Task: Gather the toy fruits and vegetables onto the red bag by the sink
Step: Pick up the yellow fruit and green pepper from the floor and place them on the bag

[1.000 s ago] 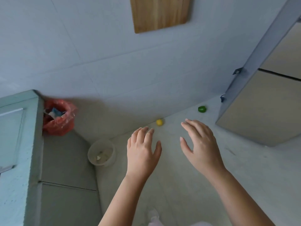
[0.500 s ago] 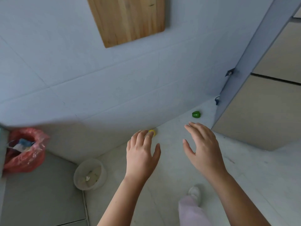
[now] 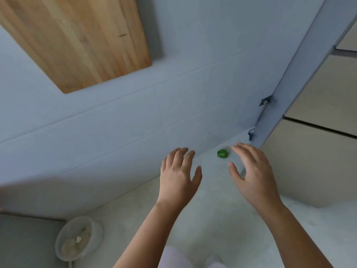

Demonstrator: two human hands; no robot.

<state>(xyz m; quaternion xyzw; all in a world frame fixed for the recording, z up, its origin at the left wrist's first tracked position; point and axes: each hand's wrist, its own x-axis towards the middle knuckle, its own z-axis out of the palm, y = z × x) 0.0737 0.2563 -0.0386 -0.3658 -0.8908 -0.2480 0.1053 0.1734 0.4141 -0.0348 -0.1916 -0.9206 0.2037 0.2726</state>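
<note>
A small green toy pepper (image 3: 222, 153) lies on the pale floor close to the tiled wall. My right hand (image 3: 252, 172) hovers just right of it, fingers spread, holding nothing. My left hand (image 3: 179, 176) is held out to the pepper's left, also spread and holding nothing. The yellow toy fruit is hidden behind my left hand. The red bag is out of view.
A white bucket (image 3: 78, 238) stands on the floor at the lower left. A wooden board (image 3: 77, 39) hangs on the wall above. A beige cabinet (image 3: 318, 151) with a grey-blue frame post (image 3: 289, 84) closes off the right side.
The view swung right and closer to the wall. The red bag slid out of sight at the left, the yellow fruit went behind my left hand, and both hands came nearer the pepper.
</note>
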